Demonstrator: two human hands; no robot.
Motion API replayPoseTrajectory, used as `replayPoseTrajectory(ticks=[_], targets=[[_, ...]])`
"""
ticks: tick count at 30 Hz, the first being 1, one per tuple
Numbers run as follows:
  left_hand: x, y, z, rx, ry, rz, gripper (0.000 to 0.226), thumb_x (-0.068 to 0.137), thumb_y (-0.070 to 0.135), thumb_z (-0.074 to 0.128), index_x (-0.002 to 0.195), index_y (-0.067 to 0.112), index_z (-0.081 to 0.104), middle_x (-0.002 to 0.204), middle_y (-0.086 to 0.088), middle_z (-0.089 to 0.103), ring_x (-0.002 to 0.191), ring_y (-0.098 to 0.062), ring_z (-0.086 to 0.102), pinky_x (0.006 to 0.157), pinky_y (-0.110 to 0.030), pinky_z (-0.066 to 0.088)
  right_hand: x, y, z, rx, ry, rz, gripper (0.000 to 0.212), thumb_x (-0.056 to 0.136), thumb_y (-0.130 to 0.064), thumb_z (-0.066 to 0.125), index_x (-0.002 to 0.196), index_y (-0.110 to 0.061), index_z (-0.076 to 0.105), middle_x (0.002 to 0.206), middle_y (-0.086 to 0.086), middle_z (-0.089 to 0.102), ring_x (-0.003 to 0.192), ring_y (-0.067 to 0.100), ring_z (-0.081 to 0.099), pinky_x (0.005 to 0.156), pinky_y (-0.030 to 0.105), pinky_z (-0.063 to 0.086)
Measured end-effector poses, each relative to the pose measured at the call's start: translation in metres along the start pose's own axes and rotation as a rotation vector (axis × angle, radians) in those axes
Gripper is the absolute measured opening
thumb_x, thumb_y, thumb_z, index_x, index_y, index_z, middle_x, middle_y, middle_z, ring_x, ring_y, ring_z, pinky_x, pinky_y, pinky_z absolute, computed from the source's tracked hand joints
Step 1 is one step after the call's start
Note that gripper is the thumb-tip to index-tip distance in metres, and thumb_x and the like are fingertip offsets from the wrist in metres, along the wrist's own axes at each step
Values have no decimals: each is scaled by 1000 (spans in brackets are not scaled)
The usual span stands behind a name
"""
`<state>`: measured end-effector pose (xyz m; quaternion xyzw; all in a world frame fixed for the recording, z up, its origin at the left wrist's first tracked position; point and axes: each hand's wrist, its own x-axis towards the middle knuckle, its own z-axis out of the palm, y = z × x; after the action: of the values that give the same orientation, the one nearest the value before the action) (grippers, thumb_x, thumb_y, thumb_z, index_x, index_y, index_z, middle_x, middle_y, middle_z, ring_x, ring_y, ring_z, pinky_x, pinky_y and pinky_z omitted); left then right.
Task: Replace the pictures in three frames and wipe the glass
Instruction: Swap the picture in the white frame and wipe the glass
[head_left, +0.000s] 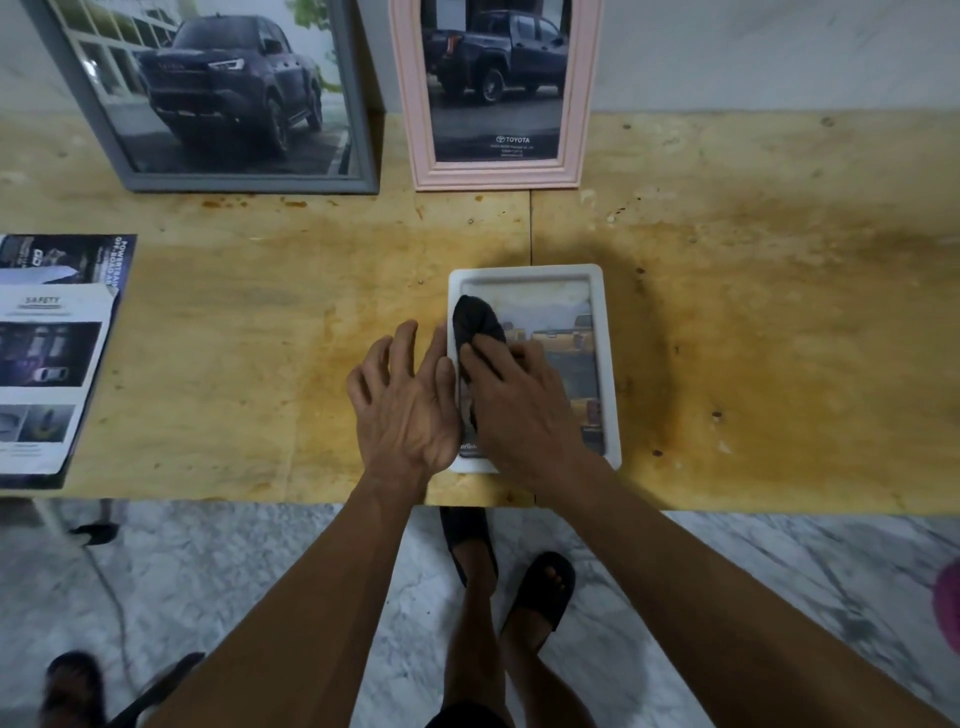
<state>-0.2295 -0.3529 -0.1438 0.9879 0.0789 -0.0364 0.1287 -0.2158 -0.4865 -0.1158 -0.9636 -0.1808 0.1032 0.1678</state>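
A small white frame (608, 364) lies flat near the table's front edge, with a picture of yellowish vehicles under its glass. My right hand (519, 405) presses a dark cloth (475, 322) onto the left part of the glass. My left hand (405, 400) rests beside the frame's left edge, fingers spread, its side touching the frame. A grey frame (358, 104) with a dark truck picture leans on the wall at the back left. Next to it stands a pink frame (415, 104) with another truck picture.
Printed brochure pages (52, 353) lie stacked at the table's left edge. The wooden table (753, 312) is stained yellow-brown. Below its front edge are a marble floor, my feet in dark sandals (540, 592), and a pink object (948, 605) at the right border.
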Motion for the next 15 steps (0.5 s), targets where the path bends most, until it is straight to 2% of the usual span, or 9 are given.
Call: replayPoseTrajectory(ticks=[2,5,10,15], targets=[[0,1,-2,-8,-8,-1,49,107,46,12,154,39,23,161,3,21,145,-26,16,113,-46,16,-3,10,-5,-77,23,41,52,86,-20,57,136,-11,47,140,11,43,114,35,41,89,44,43],[0,2,-3,-21,-4,2,49,107,46,13,155,39,23,161,2,21,145,-26,16,113,-46,14,-5,27,-20,-160,54,190,58,83,-19,62,138,-10,45,140,15,37,116,36,37,89,45,42],[-2,1,-2,-28,8,7,49,107,44,15,155,37,25,161,1,23,145,-27,17,113,-47,14,-25,39,-25,-140,64,285,63,84,-15,55,143,-4,36,149,18,29,123,38,29,99,47,34],[-1,2,-1,-22,3,-3,49,107,46,13,155,39,22,161,2,21,145,-26,16,113,-47,14,-33,13,-5,26,117,341,63,81,-12,51,142,-4,39,150,20,34,125,40,35,104,39,18]])
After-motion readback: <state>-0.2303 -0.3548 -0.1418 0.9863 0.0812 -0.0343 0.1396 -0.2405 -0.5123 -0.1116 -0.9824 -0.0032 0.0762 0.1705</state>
